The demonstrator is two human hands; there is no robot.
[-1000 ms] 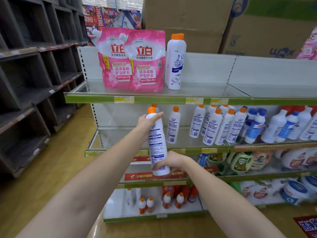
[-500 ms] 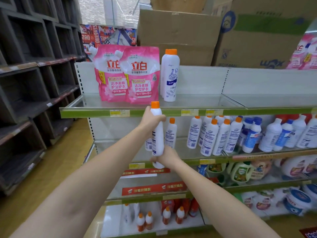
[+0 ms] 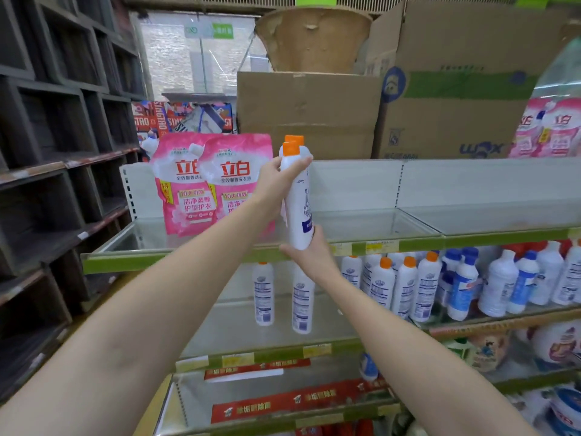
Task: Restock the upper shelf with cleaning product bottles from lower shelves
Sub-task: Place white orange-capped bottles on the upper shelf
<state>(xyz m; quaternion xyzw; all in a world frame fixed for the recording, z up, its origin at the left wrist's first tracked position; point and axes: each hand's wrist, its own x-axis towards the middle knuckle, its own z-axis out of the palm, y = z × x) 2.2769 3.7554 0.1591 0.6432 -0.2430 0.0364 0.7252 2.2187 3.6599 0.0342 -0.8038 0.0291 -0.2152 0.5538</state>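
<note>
I hold a white bottle with an orange cap upright at the front edge of the upper shelf. My left hand grips its neck and shoulder. My right hand holds its base from below. Right behind it stands a second like bottle, of which only the orange cap shows. On the shelf below, two more white bottles stand near the left, and a row of orange-capped ones stands further right.
Two pink refill pouches stand on the upper shelf, left of the held bottle; the shelf's right part is bare glass. Cardboard boxes sit behind and above. Blue-capped bottles fill the lower shelf's right. Dark wooden racks line the left.
Both hands have lifted the bottle from in front of the second shelf up to the upper shelf's front edge. The view has tilted upward.
</note>
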